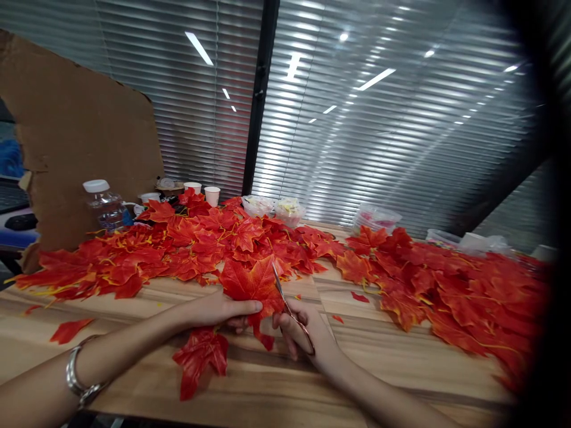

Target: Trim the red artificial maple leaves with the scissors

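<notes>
My left hand [232,310] pinches a red artificial maple leaf [252,282] between thumb and fingers, above the table. In my right hand [307,333] is a pair of scissors [284,300], its fingers round the handles and the blades pointing up at the leaf's right edge. Whether the blades are cutting into the leaf I cannot tell. A narrow red piece [261,333] hangs below the held leaf, between the hands. Another maple leaf [203,356] is just below my left hand, partly hidden by the wrist.
A wide heap of red leaves [196,244] covers the table's back; a second heap [450,291] spreads at right. Leaf scraps [71,330] lie on the wooden table [267,398]. Behind stand a plastic bottle [107,205], paper cups [212,195], clear containers [289,211] and a cardboard sheet [84,131].
</notes>
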Demonstrator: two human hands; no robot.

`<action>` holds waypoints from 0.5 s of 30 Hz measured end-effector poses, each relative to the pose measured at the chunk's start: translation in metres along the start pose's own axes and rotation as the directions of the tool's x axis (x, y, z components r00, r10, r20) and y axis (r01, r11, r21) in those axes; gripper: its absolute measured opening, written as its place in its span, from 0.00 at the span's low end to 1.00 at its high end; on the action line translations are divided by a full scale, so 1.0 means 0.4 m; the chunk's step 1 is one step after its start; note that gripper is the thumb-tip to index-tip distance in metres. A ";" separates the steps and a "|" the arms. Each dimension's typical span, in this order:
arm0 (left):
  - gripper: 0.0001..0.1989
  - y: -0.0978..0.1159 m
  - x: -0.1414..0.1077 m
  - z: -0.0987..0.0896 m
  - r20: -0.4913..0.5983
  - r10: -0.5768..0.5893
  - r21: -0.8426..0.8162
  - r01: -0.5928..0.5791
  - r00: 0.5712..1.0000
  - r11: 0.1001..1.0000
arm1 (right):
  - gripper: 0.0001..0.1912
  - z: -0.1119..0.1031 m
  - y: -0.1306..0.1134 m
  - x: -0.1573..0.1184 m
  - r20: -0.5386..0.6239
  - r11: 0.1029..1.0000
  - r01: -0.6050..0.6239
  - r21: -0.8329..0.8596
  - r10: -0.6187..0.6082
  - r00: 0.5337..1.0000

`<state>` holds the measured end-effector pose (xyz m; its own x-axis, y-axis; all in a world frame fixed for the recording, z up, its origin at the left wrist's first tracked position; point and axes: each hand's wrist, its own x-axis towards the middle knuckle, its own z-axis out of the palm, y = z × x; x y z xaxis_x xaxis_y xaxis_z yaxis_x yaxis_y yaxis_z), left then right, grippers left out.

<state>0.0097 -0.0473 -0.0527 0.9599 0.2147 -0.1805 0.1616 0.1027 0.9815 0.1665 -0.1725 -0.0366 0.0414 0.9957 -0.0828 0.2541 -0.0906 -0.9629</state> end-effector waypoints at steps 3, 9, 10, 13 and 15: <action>0.19 -0.005 0.000 -0.003 -0.011 -0.026 -0.027 0.026 1.000 0.999 | 0.28 -0.004 0.008 0.000 -0.014 0.999 0.037 -0.012 -0.037 0.999; 0.15 -0.014 -0.002 -0.006 -0.018 -0.100 0.004 0.100 0.995 0.995 | 0.32 -0.021 0.024 0.010 -0.071 0.994 0.005 -0.111 -0.013 0.997; 0.15 -0.015 -0.001 -0.007 -0.021 -0.094 -0.006 0.094 0.995 0.996 | 0.33 -0.022 0.023 0.011 -0.064 0.992 0.013 -0.122 -0.021 0.998; 0.17 -0.014 0.003 -0.009 -0.023 -0.058 -0.029 0.057 0.998 0.998 | 0.33 -0.022 0.014 0.011 -0.073 0.991 0.023 -0.133 -0.033 0.997; 0.19 -0.011 0.005 -0.009 -0.026 -0.026 -0.025 0.026 0.999 0.999 | 0.31 -0.020 0.009 0.009 -0.097 0.994 0.005 -0.105 -0.015 0.995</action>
<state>0.0100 -0.0438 -0.0576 0.9490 0.2370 -0.2077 0.1802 0.1328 0.9746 0.1754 -0.1692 -0.0385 0.1312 0.9904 -0.0430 0.3547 -0.0874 -0.9309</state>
